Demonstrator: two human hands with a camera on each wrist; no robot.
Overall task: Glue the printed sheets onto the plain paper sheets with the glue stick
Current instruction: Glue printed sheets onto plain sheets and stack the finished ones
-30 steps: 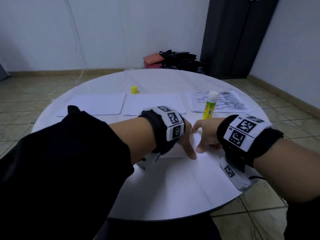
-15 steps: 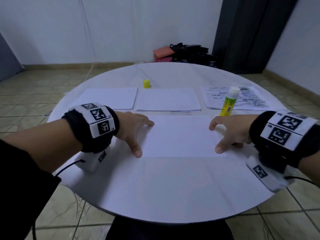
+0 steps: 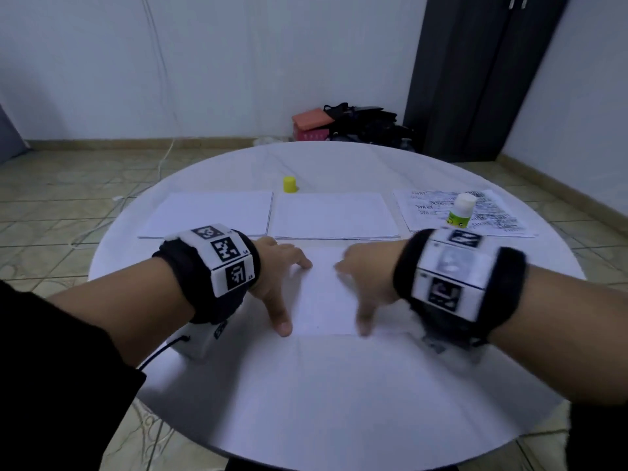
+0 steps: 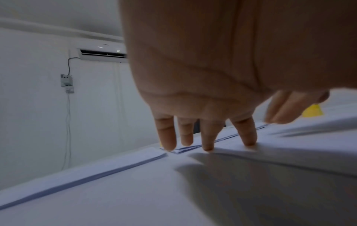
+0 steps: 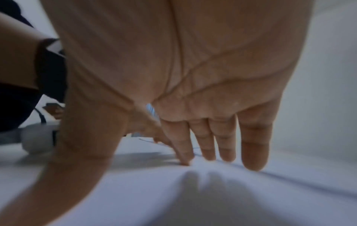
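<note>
Head view shows the round table (image 3: pixel 306 385) with, at its far left, a plain paper stack (image 3: pixel 210 214), then a second plain stack (image 3: pixel 334 215) just beside it, a yellow cap (image 3: pixel 289 184) standing behind the gap between them, and at the far right the printed sheets (image 3: pixel 489 219) with the uncapped glue stick (image 3: pixel 461 210) upright on them.

Nearer the person lies a single white sheet (image 3: pixel 323 297), blank side up. The left hand (image 3: pixel 277 277) rests on its left part, fingers straight and spread, thumb at the near edge; the left wrist view confirms the fingertips (image 4: pixel 207 147) press down on paper and hold nothing. The right hand (image 3: pixel 368 280) lies on the sheet's right part, likewise spread flat; it is motion-blurred, and in the right wrist view its fingertips (image 5: pixel 185 162) touch the paper, which ripples a little under them.

My reading is that the step in hand is pressing and smoothing a glued pair, though I cannot tell whether a printed side lies beneath the blank face. The next move, I judge, calls for lifting both hands without dragging the sheet, setting the finished pair aside, then taking a fresh plain sheet from a stack and reaching right for the glue stick. A risk: damp glue may let the layers slide if the palms push sideways.
</note>
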